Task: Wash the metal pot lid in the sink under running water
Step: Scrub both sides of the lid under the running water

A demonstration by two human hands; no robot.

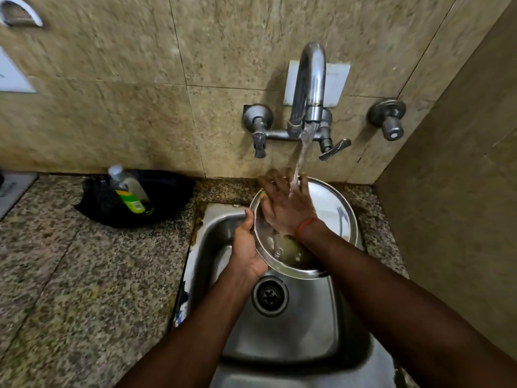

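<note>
The left hand [246,245] gripped the tilted pot lid [333,211] at its rim above the sink [279,331], while the right hand [285,203] lay open-palmed, fingers spread, on its face under the water stream [303,152].

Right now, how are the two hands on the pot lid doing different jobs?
The left hand is curled around the rim of the pot lid, gripping its left edge; the right hand lies flat and open across the lid's face. The running water lands on the right hand's fingers, while the left hand sits clear of the stream. Only the right wrist wears an orange band. Both touch the lid above the sink.
</note>
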